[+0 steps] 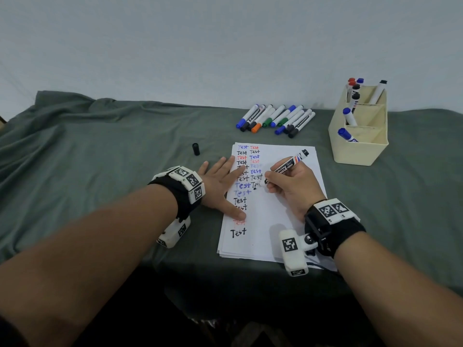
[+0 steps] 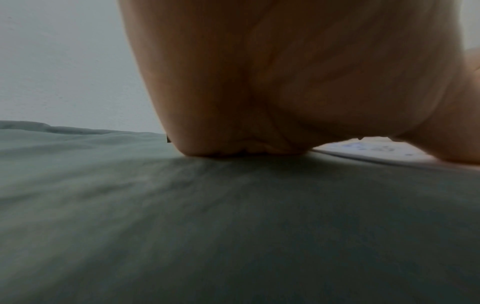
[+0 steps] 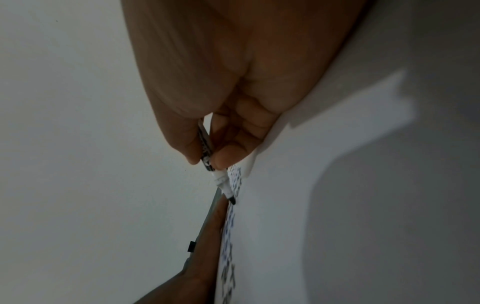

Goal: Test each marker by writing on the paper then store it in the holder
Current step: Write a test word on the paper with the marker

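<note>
A white paper (image 1: 278,221) (image 3: 324,205) lies on the green cloth, with two columns of the word "Test" in black, blue and red. My right hand (image 1: 290,189) (image 3: 215,131) pinches an uncapped black marker (image 1: 292,164) (image 3: 221,179), its tip touching the paper beside the second column. My left hand (image 1: 220,184) (image 2: 285,82) lies flat, fingers spread, pressing on the paper's left edge. The marker's black cap (image 1: 196,149) stands on the cloth left of the paper. A cream holder (image 1: 360,149) at the right contains several capped markers.
A row of several capped markers (image 1: 275,118) in blue, black, orange and green lies behind the paper. The green cloth (image 1: 100,146) (image 2: 182,205) covers the table, wrinkled at the left. A pale wall stands behind. The table's front edge is dark below my arms.
</note>
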